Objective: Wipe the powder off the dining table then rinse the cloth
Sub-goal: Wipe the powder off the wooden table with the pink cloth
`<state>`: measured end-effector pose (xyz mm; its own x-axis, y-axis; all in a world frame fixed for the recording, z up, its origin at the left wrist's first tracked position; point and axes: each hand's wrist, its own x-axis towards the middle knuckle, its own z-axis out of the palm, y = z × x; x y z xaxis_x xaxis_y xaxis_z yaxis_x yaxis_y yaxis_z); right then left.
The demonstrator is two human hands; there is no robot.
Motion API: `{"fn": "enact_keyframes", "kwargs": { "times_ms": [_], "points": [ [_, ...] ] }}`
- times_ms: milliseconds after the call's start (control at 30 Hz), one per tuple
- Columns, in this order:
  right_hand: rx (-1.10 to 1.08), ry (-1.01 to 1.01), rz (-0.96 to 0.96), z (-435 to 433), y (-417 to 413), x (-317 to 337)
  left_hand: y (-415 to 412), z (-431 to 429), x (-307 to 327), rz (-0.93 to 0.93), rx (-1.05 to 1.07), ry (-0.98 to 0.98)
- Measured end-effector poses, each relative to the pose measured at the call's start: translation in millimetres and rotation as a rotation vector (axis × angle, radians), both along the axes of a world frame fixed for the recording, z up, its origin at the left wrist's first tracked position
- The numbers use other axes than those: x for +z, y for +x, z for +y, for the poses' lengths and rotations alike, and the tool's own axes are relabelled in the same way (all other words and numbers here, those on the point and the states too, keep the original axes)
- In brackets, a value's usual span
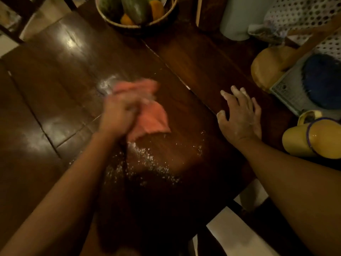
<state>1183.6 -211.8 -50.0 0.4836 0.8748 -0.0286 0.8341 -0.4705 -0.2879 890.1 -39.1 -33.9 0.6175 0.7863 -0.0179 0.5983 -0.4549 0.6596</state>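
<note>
A pink cloth (149, 117) lies bunched on the dark wooden dining table (60, 85), with my left hand (118, 115) closed on it; hand and cloth are blurred by motion. White powder (145, 163) is scattered on the table just in front of the cloth, and a smaller white patch (107, 85) shows behind it. To the right, my right hand (239, 117) rests flat on the table with fingers spread, holding nothing, and has powder on its fingertips.
A woven bowl of fruit (136, 13) stands at the back. On the right are a white roll (238, 17), a round loaf (267, 67), a grey tray with a blue thing (323, 80) and a yellow mug (313, 139). The table edge runs at the lower right.
</note>
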Motion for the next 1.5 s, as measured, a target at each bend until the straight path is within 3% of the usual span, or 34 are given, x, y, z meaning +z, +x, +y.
{"fn": "enact_keyframes", "kwargs": {
  "times_ms": [67,133,200,333,400,467,567,633,700,800,867,933,1133,1200,1267,1367,1433,1500],
  "points": [
    [-0.004,0.017,-0.008,0,1,-2,-49,20,0,0.18,0.431,0.007],
    [0.002,0.03,-0.014,-1,1,-2,-70,8,0,0.45,0.566,0.008],
    [0.008,0.031,0.001,-1,-1,1,-68,-26,2,0.507,0.422,0.042],
    [0.028,0.009,-0.037,-2,-3,-2,-88,-114,2,0.519,-0.328,0.139],
    [0.042,-0.012,-0.06,-3,-3,-3,-122,-128,3,0.458,-0.432,0.104],
    [0.062,-0.021,-0.085,-5,-5,-5,-152,-118,4,0.387,-0.164,0.035],
    [0.053,-0.018,-0.066,-6,-10,-5,-169,-118,2,0.386,0.518,0.004],
    [0.029,-0.02,-0.04,-9,-17,-4,-154,-143,2,0.452,0.719,-0.072],
    [0.034,-0.02,-0.046,-17,-27,-4,-133,-185,3,0.501,0.567,-0.085],
    [0.038,-0.037,-0.066,-30,-35,-6,-119,-241,2,0.598,0.143,-0.03],
    [0.041,-0.035,-0.059,-33,-35,-5,-125,-243,3,0.599,0.025,-0.011],
    [0.039,-0.028,-0.069,-32,-36,-6,-128,-216,7,0.531,0.047,-0.007],
    [0.008,-0.052,-0.077,-29,-37,-4,-61,-87,-2,0.521,0.56,-0.046],
    [-0.001,-0.047,-0.069,-29,-37,-4,-20,-54,-5,0.496,0.613,-0.084],
    [-0.004,-0.04,-0.06,-29,-36,-4,18,-48,-5,0.508,0.42,-0.036],
    [-0.018,-0.028,-0.042,-29,-36,-3,45,-87,0,0.477,-0.151,0.131],
    [-0.029,-0.032,-0.041,-29,-38,-2,26,-123,0,0.457,-0.485,0.19],
    [-0.038,-0.046,-0.039,-28,-38,-1,-7,-135,0,0.43,-0.628,0.191]
  ]
}}
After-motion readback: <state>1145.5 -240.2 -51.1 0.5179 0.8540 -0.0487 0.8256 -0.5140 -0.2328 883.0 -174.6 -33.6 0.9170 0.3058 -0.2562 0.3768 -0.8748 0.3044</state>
